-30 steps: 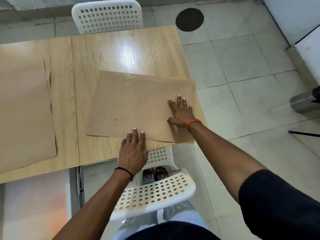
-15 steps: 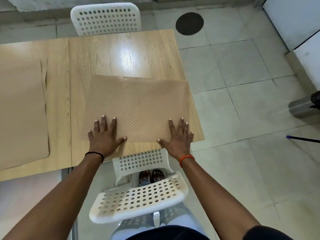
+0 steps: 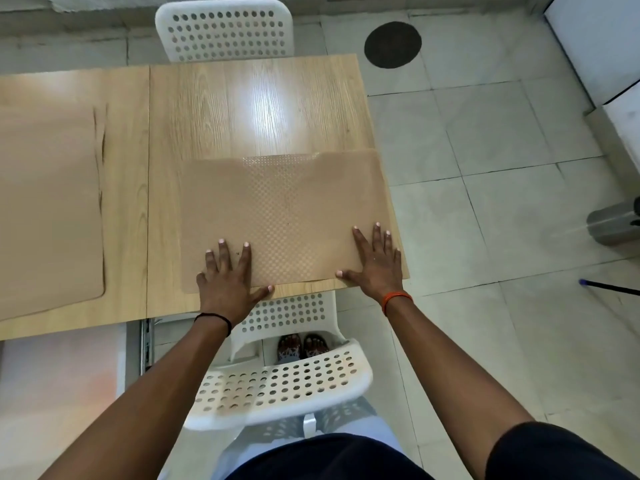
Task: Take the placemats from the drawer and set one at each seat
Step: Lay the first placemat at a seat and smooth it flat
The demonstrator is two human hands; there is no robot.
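Note:
A tan textured placemat (image 3: 287,216) lies flat on the right end of the wooden table (image 3: 249,109), squared to the near edge in front of a white perforated chair (image 3: 280,386). My left hand (image 3: 227,277) presses flat on its near left corner, fingers spread. My right hand (image 3: 375,263) rests flat on its near right corner at the table's edge. A second tan placemat (image 3: 48,209) lies on the left part of the table.
Another white perforated chair (image 3: 225,29) stands at the far side of the table. A metal drawer rail (image 3: 145,344) shows under the table. On the tiled floor are a dark round mark (image 3: 393,45), a grey bin (image 3: 613,223) and a thin rod (image 3: 609,287).
The placemat was skewed a second ago and now lies square to the table's near edge. Both hands slid back to its near corners, the left hand leftward.

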